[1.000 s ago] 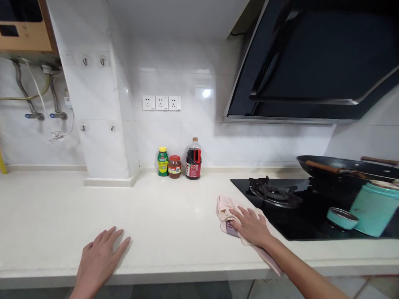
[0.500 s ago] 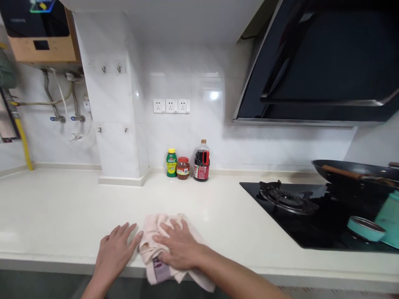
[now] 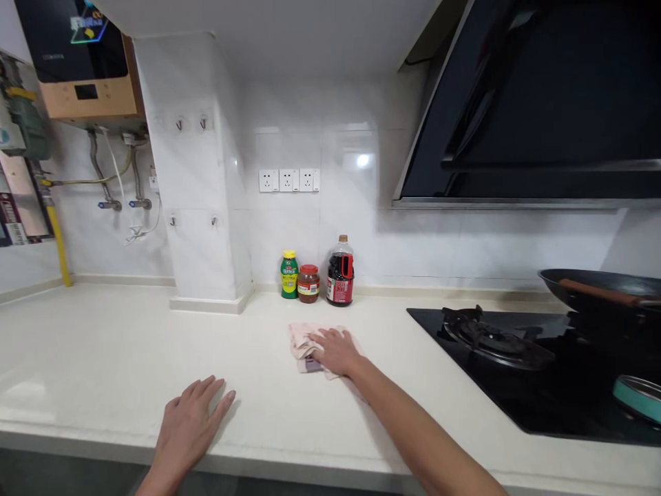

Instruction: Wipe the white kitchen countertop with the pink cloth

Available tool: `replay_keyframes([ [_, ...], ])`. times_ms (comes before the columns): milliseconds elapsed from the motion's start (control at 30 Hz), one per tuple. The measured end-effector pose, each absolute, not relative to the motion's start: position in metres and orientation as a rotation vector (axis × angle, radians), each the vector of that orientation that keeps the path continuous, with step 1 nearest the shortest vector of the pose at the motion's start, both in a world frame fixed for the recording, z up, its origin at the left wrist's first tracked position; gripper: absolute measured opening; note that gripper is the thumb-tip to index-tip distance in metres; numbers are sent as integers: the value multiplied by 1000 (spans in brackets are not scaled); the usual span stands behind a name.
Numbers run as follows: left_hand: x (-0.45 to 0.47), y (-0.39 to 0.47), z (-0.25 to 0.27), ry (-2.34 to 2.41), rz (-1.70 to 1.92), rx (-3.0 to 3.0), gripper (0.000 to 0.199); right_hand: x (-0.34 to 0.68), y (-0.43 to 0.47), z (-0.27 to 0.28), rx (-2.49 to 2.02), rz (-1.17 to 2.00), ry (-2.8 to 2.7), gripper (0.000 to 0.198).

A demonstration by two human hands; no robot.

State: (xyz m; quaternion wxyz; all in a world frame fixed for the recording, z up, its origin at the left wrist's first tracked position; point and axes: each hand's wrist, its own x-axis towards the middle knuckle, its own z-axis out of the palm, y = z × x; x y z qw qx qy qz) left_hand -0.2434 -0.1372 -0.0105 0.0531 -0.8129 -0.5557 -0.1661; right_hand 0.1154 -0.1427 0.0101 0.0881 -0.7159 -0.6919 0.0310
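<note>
A crumpled pale pink cloth (image 3: 304,339) with a purple patch lies on the white countertop (image 3: 248,413). My right hand (image 3: 335,351) presses down over it, fingers bent onto the fabric and the arm stretched forward; part of the cloth is hidden beneath the palm. Close to the front edge, my left hand (image 3: 191,420) rests on the counter with its fingers apart, holding nothing. Beyond the cloth, against the wall, stand a green bottle with a yellow cap (image 3: 289,275), a red-lidded jar (image 3: 308,284) and a large bottle of dark liquid (image 3: 340,275).
To the right, a black gas stove (image 3: 496,358) carries a wok (image 3: 593,293) and a turquoise round item (image 3: 637,397). A range hood (image 3: 547,103) slants overhead. On the left, a wall pillar (image 3: 199,248) juts onto the counter below a water heater (image 3: 87,96).
My right hand has slid the cloth forward and to the right, away from the counter's front edge. The left hand stays at about the same spot. The view has shifted slightly left.
</note>
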Motion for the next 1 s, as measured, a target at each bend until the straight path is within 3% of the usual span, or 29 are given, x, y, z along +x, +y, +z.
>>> replay_keyframes([
  [233,-243,-136,-10,-1697,-506,-2459,45,226,-212,-3,-2496,-39,-1628,58],
  [467,-244,-135,-12,-1647,-532,-2463,43,240,-310,-25,-2630,-112,-1509,56],
  [733,-241,-132,-16,-1649,-614,-2472,48,147,-362,-22,-2538,25,-1663,60],
  [900,-244,-135,-14,-1556,-642,-2504,46,43,-324,-3,-2053,220,-2019,60],
  [1000,-247,-136,-11,-1519,-576,-2507,40,-18,-295,-4,-1746,71,-2197,69],
])
